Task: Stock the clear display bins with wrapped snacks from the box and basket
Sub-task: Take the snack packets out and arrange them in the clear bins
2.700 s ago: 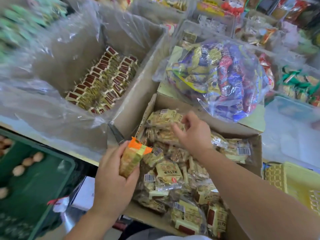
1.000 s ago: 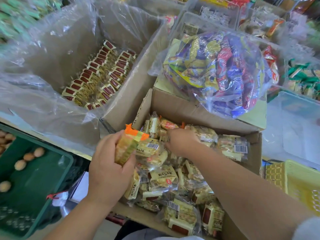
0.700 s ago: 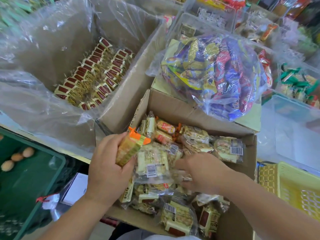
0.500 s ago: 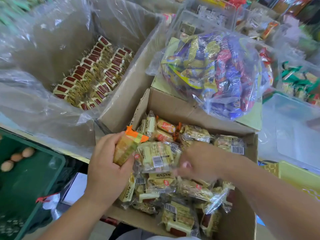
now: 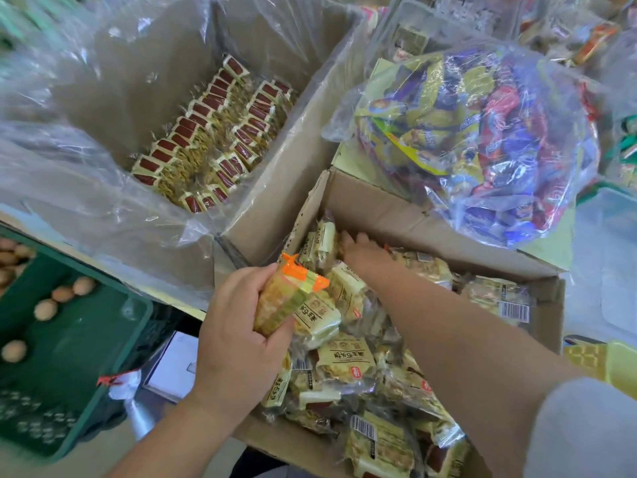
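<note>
My left hand [image 5: 238, 339] grips a stack of orange-topped wrapped snacks [image 5: 286, 298] above the near left corner of an open cardboard box [image 5: 379, 210]. The box is full of pale yellow wrapped snacks [image 5: 344, 360] with barcodes. My right hand [image 5: 362, 251] reaches into the far left corner of that box, fingers down among the packets; whether it holds one is hidden. A clear display bin [image 5: 606, 257] lies at the right.
A large plastic-lined carton [image 5: 310, 132] with rows of red-labelled snacks [image 5: 213, 132] stands at the back left. A clear bag of colourful sweets [image 5: 482, 132] lies behind the box. A green crate [image 5: 69, 357] with eggs is at the left, a yellow basket [image 5: 613, 363] at the right.
My right hand has moved from the middle of the box up to its far left corner. The left hand still holds the orange-topped snacks in about the same place.
</note>
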`<state>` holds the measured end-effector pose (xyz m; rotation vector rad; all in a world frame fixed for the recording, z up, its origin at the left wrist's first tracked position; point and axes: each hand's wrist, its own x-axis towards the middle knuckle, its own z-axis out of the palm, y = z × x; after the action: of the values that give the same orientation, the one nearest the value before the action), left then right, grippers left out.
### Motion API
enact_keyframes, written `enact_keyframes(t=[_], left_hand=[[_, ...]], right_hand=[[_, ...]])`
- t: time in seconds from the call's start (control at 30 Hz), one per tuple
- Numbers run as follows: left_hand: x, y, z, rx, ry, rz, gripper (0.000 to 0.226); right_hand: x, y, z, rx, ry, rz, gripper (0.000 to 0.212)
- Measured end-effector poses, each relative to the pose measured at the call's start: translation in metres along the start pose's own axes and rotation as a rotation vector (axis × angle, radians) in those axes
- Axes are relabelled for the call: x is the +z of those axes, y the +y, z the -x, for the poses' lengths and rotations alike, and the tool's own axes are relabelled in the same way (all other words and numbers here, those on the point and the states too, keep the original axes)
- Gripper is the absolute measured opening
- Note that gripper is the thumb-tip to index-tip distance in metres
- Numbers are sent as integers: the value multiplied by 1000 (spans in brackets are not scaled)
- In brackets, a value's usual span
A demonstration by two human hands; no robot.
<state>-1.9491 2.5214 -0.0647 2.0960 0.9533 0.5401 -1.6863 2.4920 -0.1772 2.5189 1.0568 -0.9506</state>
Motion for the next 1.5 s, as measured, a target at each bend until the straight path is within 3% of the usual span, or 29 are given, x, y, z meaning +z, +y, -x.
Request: enact_keyframes(t=[0.23, 0.4, 0.67, 0.8, 0.9, 1.17, 1.3, 1.5], left_hand=[[1, -3, -1, -13, 66, 33, 45], [1, -2, -1, -10, 54, 3, 46], [0, 3, -2, -21, 42, 12, 47], [0, 2, -1, -28, 44, 7, 42], [0, 0, -2, -43, 40, 17, 43], [2, -5, -6, -103, 11, -12, 42], [2, -2, -2, -98, 11, -55, 41], [7, 0, -6, -142, 80, -49, 43]], right_hand=[[24, -3, 10, -48, 156, 104, 45], [24, -9, 17, -57, 116, 49, 56], [11, 10, 31, 1, 438, -1, 67], [7, 25, 42, 17, 416, -271, 65], [-3, 28, 65, 22, 344, -676, 81], [-17, 52, 168, -134, 260, -1475, 56], [-21, 77, 219, -136, 335, -1615, 72], [-4, 157, 293, -31, 507, -1640, 65]])
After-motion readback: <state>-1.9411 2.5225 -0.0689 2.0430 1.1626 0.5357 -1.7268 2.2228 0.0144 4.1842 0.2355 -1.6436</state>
